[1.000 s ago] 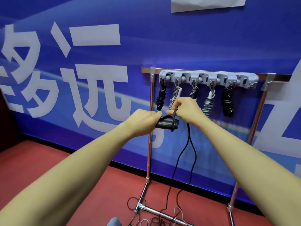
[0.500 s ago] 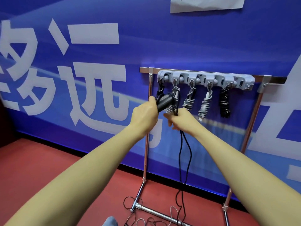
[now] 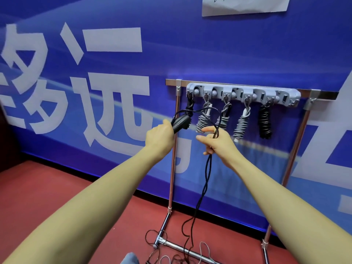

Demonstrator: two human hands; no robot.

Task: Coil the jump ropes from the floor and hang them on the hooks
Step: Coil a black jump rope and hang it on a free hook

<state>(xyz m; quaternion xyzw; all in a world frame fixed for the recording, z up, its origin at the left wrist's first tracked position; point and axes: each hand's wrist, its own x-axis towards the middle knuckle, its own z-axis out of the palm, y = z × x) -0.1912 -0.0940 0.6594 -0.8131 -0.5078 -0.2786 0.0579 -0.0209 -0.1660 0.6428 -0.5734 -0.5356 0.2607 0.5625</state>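
My left hand (image 3: 159,137) grips the black handles (image 3: 180,122) of a black jump rope in front of the rack's left post. Its doubled cord (image 3: 204,185) arcs from the handles to my right hand (image 3: 217,142), which holds the strands in curled fingers, then hangs twisted down to the floor. Behind my hands a grey hook strip (image 3: 242,93) carries several coiled ropes: a black one (image 3: 190,107) at the far left, grey ones (image 3: 242,122) in the middle, and another black one (image 3: 264,122) at the right.
The hook strip sits on a chrome rack (image 3: 172,180) standing against a blue banner wall. Loose rope ends (image 3: 171,258) lie tangled on the red floor around the rack's base bar. A white paper (image 3: 245,4) is stuck to the wall above.
My right hand has drawn away to the right of the handles, pulling a loop of cord out between my hands. My left hand has kept its grip on the handles.
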